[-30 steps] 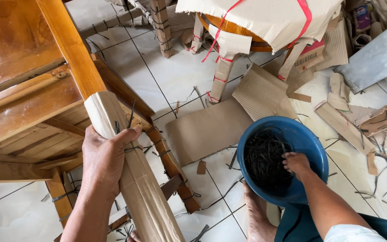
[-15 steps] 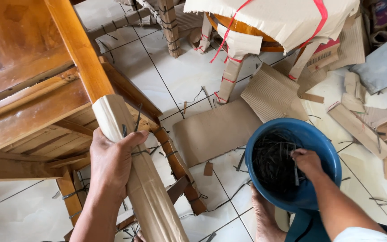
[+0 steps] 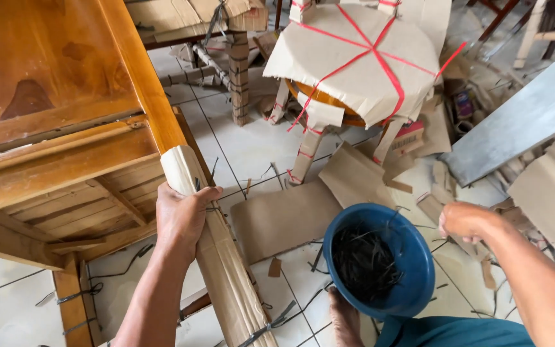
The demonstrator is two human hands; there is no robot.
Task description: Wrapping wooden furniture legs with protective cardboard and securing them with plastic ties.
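— Left hand (image 3: 184, 215)?
— Wrapped around the cardboard-covered table leg (image 3: 216, 257), fingers curled over the top, thumb side hidden underneath. Gripping firmly, just below where bare wood meets cardboard.

— Right hand (image 3: 462, 220)?
— Closed in a loose fist, raised just beside the rim of the blue bowl (image 3: 412, 257), not touching. Cannot tell whether anything sits inside the fist.

— Bowl?
— On the tiled floor, holding black strips (image 3: 364, 260), bare foot (image 3: 345, 318) touching its near edge.

— Beyond?
— Flat cardboard sheet (image 3: 284, 218), then a wrapped round stool (image 3: 361, 61) tied with red tape.
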